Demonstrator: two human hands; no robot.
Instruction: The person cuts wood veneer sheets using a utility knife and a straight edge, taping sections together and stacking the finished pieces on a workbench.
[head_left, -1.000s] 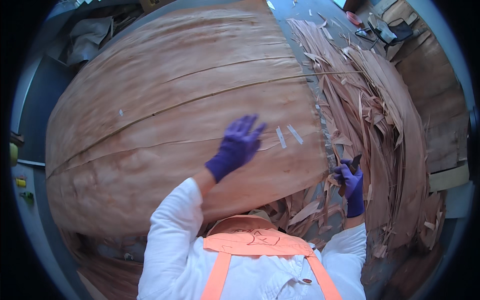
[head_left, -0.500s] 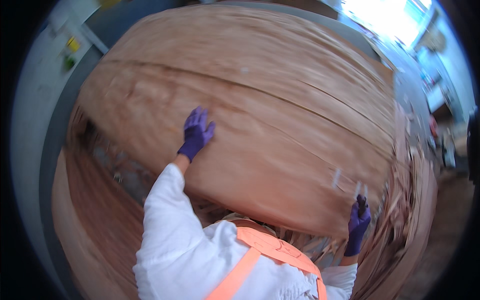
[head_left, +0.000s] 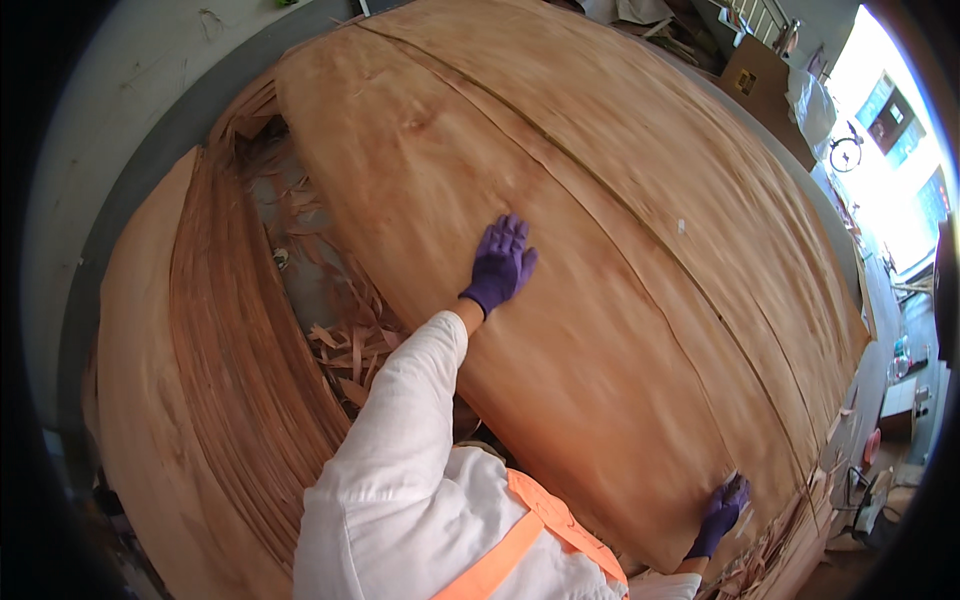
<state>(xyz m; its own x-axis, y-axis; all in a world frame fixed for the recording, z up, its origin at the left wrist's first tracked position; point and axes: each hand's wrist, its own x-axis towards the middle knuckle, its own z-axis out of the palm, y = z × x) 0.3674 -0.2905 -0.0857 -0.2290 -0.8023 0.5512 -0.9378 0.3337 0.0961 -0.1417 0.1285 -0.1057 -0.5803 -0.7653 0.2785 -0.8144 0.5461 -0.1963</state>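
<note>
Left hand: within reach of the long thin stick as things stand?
Probably yes: the left hand is open, palm down on the brown sheet. Only sheet surface with a seam lies between it and the stick; nothing seems to block it.

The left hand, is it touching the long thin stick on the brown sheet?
No, the brown sheet shows between the left hand and the long thin stick.
</note>
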